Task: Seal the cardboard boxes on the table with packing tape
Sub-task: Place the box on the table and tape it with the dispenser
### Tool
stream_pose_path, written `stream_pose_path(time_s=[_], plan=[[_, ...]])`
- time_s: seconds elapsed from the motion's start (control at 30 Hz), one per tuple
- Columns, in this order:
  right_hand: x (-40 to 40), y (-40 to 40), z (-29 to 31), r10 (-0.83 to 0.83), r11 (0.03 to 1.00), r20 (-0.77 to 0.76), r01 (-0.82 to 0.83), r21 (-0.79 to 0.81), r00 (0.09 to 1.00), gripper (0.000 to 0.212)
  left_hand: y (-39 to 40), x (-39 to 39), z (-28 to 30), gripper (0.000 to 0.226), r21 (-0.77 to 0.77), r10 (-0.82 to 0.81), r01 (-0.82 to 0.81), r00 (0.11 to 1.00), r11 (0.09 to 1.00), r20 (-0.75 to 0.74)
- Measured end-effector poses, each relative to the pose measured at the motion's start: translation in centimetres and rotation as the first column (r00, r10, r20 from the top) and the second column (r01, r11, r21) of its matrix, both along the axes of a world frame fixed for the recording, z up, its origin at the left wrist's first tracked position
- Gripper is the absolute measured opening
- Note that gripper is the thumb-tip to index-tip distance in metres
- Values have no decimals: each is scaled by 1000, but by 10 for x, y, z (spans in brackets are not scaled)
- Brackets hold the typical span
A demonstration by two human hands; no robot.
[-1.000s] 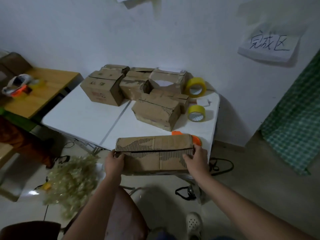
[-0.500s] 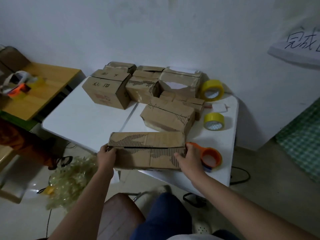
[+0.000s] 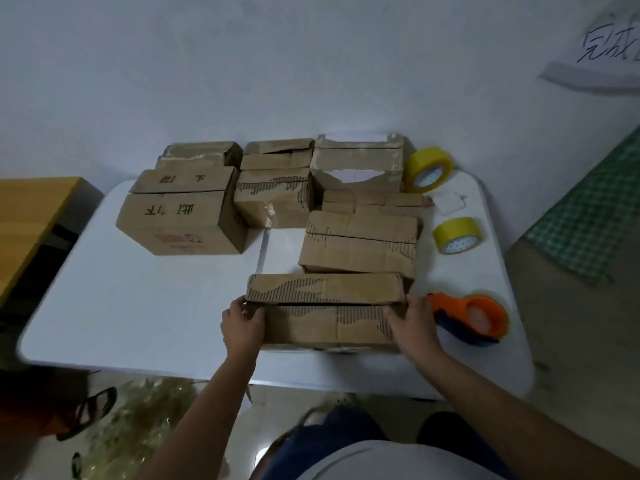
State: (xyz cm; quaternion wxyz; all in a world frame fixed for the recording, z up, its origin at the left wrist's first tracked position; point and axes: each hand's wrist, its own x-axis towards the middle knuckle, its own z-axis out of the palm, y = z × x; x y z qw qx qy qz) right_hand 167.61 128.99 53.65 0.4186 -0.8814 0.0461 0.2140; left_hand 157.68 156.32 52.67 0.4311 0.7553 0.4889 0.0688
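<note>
Bare forearms, a white top [image 3: 398,460] and dark blue trousers [image 3: 332,431].

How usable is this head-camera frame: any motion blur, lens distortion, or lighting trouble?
Head view: dim, flat lighting with a bluish cast and no glare; the white table smears at its left edge and the floor below is blurred; wide-angle bending curves the table edges; the long brown cardboard box between the left hand and right hand stays fairly sharp.

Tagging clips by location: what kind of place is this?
Probably a makeshift packing corner in a plain room: worn cardboard boxes crowd a white folding table, with yellow tape rolls and a handwritten wall sign.
</note>
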Motion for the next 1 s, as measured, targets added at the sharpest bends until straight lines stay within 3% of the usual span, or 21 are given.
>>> stream_pose_path(time_s=[0.23, 0.37, 0.47, 0.67, 0.73, 0.83, 0.93, 0.97, 1.0], plan=[[-2, -3, -8, -151, 988, 96, 152, -4, 984, 31, -5, 9, 2, 56, 294, -238, 260, 965, 920, -109], [7, -26, -20, -131, 985, 166, 148, -92, 977, 23, -4, 4, -9, 46, 501, -560, 567, 808, 654, -183], [21, -52, -26, -97, 929, 161, 147, -338, 982, 32, -4, 9, -16, 47, 518, -706, 691, 675, 504, -214], [33, -82, -25, 69, 825, 67, -19, -565, 995, 55, -8, 9, -26, 49, 476, -695, 726, 661, 496, -284], [38, -94, -28, 63, 844, 25, -40, -534, 998, 59, -9, 10, -26, 50, 475, -679, 722, 670, 504, -298], [37, -120, -62, 93, 917, -97, -123, -380, 991, 44, -15, 11, -24, 51, 472, -659, 704, 693, 530, -293], [43, -107, -11, 202, 905, -153, -244, -348, 967, 14, -16, 11, -23, 54, 449, -651, 705, 698, 550, -298], [49, -98, 8, 259, 892, -186, -309, -330, 948, 12, -17, 11, -22, 55, 442, -651, 705, 698, 554, -298], [57, -90, 25, 335, 875, -201, -383, -296, 921, 25, -17, 11, -22, 56, 439, -651, 704, 699, 558, -295]])
